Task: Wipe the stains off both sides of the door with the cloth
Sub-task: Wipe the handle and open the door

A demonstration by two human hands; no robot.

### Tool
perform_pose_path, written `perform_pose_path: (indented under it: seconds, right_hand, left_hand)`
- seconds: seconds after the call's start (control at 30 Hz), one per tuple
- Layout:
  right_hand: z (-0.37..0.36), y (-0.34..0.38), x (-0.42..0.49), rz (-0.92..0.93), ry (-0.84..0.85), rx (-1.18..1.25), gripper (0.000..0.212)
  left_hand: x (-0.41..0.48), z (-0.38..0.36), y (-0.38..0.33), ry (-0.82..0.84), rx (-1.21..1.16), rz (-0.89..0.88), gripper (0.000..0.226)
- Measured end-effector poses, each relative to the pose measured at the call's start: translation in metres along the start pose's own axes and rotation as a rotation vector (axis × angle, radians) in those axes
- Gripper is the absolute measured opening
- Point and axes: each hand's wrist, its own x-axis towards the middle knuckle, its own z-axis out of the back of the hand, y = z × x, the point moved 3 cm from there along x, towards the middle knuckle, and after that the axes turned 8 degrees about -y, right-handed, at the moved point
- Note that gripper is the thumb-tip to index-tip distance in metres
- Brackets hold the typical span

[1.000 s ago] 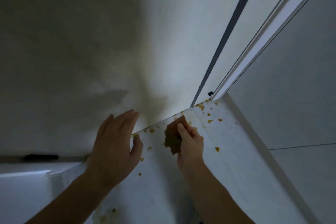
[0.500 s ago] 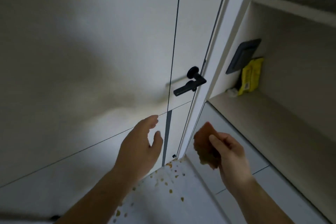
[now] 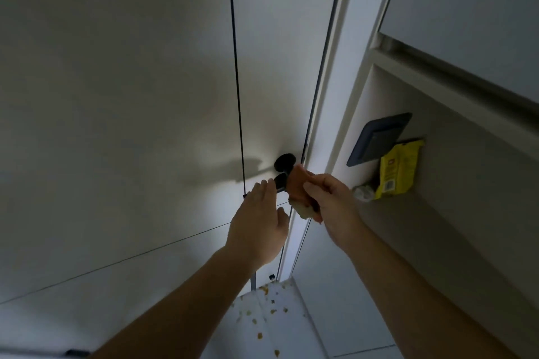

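On the white door (image 3: pixel 277 67), the black lever handle (image 3: pixel 281 181) lies just ahead of the left hand (image 3: pixel 259 227), fingers straight and empty; the right hand (image 3: pixel 332 201) grips the orange cloth (image 3: pixel 297 183) beside it.

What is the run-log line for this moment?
left hand open near black door handle | right hand grips orange cloth | orange specks below

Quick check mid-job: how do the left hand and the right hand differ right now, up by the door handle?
The left hand is empty with its fingers straight; the right hand has its fingers curled round the orange cloth. The left hand reaches the black door handle from the door-panel side; the right hand sits on the frame side, its cloth at the handle. Both are raised to handle height, close together.
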Motion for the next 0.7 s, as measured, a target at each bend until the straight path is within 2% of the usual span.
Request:
perform_pose_path:
  seconds: [0.17,0.27,0.4,0.57,0.7]
  right_hand:
    - [0.001,-0.012,0.018,-0.015,0.007,0.008,0.007]
    - [0.005,-0.020,0.028,0.005,-0.010,-0.019,0.007]
    - [0.007,-0.025,0.032,0.035,0.018,-0.063,0.005]
    - [0.010,-0.031,0.033,0.088,0.023,-0.104,0.006]
    - [0.016,-0.036,0.025,0.129,0.036,-0.131,0.011]
  left_hand:
    - [0.012,-0.010,-0.007,-0.042,-0.106,0.134,0.061]
    - [0.014,-0.015,-0.010,-0.024,-0.171,0.136,0.052]
    - [0.013,-0.028,-0.005,-0.036,-0.220,0.161,0.053]
    - [0.012,-0.032,-0.004,-0.072,-0.289,0.224,0.037]
    - [0.003,-0.038,-0.005,-0.100,-0.311,0.211,0.039]
